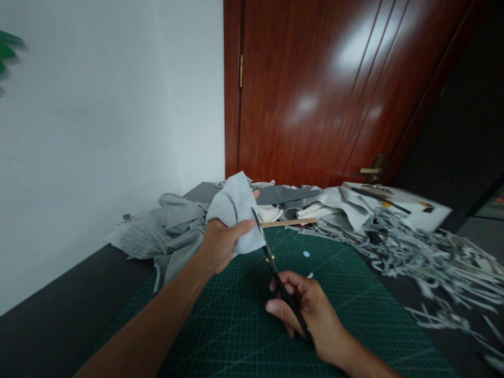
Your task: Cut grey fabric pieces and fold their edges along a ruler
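With the left hand [221, 242], we are pinching cloth [232, 198], likely soft, light, best held near its edge, the right hand [309, 304] gripping scissors [270, 260].

1. Table [59, 304], black.
2. Mat [236, 325], green, gridded, on the table.
3. Cloth heap [177, 220], grey, left, reaching the mat's edge.
4. Strips [417, 254], grey and whitish, tangled, right.
5. Box [433, 202], white, behind strips; underside hidden.

Brown door [291, 79] w/ handle [369, 170] adjoins white wall [98, 115]; green bit [5, 50] far L, poss. leaf.
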Demonstrator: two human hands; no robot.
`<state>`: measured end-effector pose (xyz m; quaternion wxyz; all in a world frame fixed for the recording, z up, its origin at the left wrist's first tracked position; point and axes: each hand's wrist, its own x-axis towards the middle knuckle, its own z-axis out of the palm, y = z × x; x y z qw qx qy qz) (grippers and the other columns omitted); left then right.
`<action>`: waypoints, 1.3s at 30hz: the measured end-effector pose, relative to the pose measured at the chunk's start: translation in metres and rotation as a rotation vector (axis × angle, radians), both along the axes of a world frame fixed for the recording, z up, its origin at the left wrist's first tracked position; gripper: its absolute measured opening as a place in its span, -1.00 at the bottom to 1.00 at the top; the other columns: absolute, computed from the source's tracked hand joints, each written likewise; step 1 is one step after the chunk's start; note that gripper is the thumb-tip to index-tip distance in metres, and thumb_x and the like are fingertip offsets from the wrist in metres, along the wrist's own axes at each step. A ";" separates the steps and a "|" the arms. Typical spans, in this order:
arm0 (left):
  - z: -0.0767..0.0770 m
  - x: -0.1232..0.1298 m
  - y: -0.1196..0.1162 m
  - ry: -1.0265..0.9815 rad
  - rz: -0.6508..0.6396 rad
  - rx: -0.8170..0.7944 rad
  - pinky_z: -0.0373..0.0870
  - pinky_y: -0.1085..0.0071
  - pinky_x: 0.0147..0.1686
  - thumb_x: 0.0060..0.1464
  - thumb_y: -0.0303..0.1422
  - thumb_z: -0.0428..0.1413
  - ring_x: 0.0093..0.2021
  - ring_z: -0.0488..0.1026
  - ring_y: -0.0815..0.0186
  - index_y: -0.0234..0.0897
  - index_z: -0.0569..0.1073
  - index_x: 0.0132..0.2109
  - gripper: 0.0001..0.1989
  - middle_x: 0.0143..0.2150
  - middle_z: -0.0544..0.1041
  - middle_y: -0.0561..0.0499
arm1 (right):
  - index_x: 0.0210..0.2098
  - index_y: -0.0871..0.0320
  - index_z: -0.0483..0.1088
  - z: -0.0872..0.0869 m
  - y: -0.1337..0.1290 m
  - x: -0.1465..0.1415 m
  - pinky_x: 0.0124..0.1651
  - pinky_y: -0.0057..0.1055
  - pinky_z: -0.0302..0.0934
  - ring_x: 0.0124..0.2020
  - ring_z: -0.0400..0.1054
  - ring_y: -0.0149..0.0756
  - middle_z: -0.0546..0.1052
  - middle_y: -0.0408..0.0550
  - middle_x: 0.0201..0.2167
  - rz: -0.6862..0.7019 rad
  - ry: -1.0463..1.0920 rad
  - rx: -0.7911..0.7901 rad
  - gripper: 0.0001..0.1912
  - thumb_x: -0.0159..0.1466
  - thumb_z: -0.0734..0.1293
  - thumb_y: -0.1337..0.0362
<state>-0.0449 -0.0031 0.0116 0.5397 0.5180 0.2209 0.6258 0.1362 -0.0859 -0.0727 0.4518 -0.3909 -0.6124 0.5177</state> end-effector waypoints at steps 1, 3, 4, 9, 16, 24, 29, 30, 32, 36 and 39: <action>0.000 0.000 0.000 -0.006 0.010 0.001 0.39 -0.04 0.27 -0.11 -0.44 0.38 0.26 0.48 -0.06 -0.25 0.47 0.30 -0.23 0.13 0.65 -0.17 | -0.25 0.14 0.40 -0.001 0.000 0.000 -0.65 -0.59 -0.01 -0.71 0.08 -0.53 0.28 -0.39 -0.65 -0.003 0.000 0.000 -0.48 0.13 0.60 -0.11; 0.000 0.001 0.000 -0.006 0.022 0.006 0.39 -0.04 0.26 -0.12 -0.43 0.38 0.24 0.49 -0.06 -0.25 0.49 0.29 -0.25 0.12 0.65 -0.16 | -0.24 0.14 0.41 -0.002 0.001 0.000 -0.65 -0.59 -0.02 -0.71 0.08 -0.54 0.29 -0.38 -0.64 -0.008 -0.001 0.006 -0.48 0.12 0.61 -0.10; 0.000 0.001 0.001 -0.005 0.027 0.006 0.39 -0.03 0.26 -0.13 -0.43 0.38 0.24 0.49 -0.06 -0.25 0.50 0.28 -0.25 0.11 0.66 -0.15 | -0.24 0.14 0.42 -0.003 0.001 0.000 -0.66 -0.59 -0.01 -0.71 0.09 -0.54 0.30 -0.38 -0.64 -0.010 -0.002 0.013 -0.48 0.11 0.62 -0.09; -0.002 0.000 0.002 0.004 0.002 0.007 0.37 -0.02 0.27 -0.11 -0.46 0.38 0.23 0.50 -0.03 -0.24 0.49 0.29 -0.25 0.08 0.67 -0.12 | -0.20 0.15 0.44 -0.005 0.002 0.001 -0.65 -0.61 0.02 -0.71 0.12 -0.55 0.36 -0.34 -0.62 0.011 0.037 0.043 -0.49 0.13 0.62 -0.07; -0.007 0.002 0.000 -0.004 -0.018 -0.032 0.36 0.01 0.29 -0.15 -0.52 0.38 0.11 0.59 0.02 -0.27 0.50 0.27 -0.24 -0.01 0.71 -0.10 | -0.19 0.16 0.45 -0.004 0.000 0.002 -0.63 -0.60 0.05 -0.69 0.14 -0.54 0.37 -0.32 -0.59 0.027 0.065 0.067 -0.46 0.10 0.63 -0.08; -0.006 0.008 -0.006 0.012 -0.060 -0.013 0.43 -0.05 0.24 -0.16 -0.50 0.38 0.21 0.52 -0.10 -0.29 0.48 0.29 -0.21 0.02 0.69 -0.16 | -0.16 0.17 0.45 -0.003 0.002 0.003 -0.62 -0.59 0.08 -0.68 0.17 -0.51 0.36 -0.31 -0.60 0.016 0.070 0.097 -0.46 0.12 0.62 -0.08; -0.009 0.009 -0.005 0.036 -0.072 -0.009 0.40 0.00 0.27 -0.13 -0.50 0.36 0.18 0.54 -0.06 -0.25 0.48 0.30 -0.23 0.06 0.68 -0.14 | -0.18 0.16 0.44 -0.001 0.001 0.003 -0.62 -0.58 0.06 -0.69 0.18 -0.50 0.36 -0.30 -0.60 0.017 0.051 0.114 -0.49 0.16 0.59 -0.08; -0.009 0.009 -0.005 0.038 -0.071 -0.012 0.42 0.02 0.25 -0.13 -0.50 0.36 0.18 0.54 -0.05 -0.24 0.47 0.31 -0.21 0.07 0.67 -0.14 | -0.18 0.16 0.44 -0.001 0.001 0.003 -0.61 -0.58 0.06 -0.68 0.19 -0.50 0.37 -0.30 -0.60 0.019 0.052 0.115 -0.49 0.16 0.59 -0.08; -0.008 0.010 -0.006 0.043 -0.063 -0.008 0.46 0.07 0.21 -0.15 -0.49 0.36 0.20 0.53 -0.04 -0.24 0.45 0.33 -0.18 0.09 0.66 -0.14 | -0.18 0.16 0.43 -0.001 0.001 0.003 -0.61 -0.57 0.06 -0.68 0.19 -0.50 0.36 -0.30 -0.60 0.020 0.057 0.114 -0.49 0.16 0.59 -0.08; -0.007 0.011 -0.010 0.083 -0.079 0.009 0.55 0.10 0.10 -0.11 -0.47 0.35 0.14 0.56 -0.02 -0.21 0.42 0.36 -0.17 0.12 0.65 -0.13 | -0.18 0.16 0.42 -0.001 0.001 0.003 -0.61 -0.57 0.05 -0.68 0.19 -0.49 0.35 -0.30 -0.60 0.020 0.059 0.112 -0.48 0.15 0.59 -0.09; -0.007 0.011 -0.011 0.107 -0.122 0.001 0.61 0.06 0.02 -0.08 -0.46 0.33 0.09 0.59 -0.05 -0.21 0.42 0.37 -0.19 0.12 0.65 -0.14 | -0.17 0.16 0.42 0.000 0.001 0.003 -0.61 -0.57 0.07 -0.67 0.19 -0.50 0.36 -0.30 -0.58 0.025 0.062 0.108 -0.46 0.15 0.59 -0.11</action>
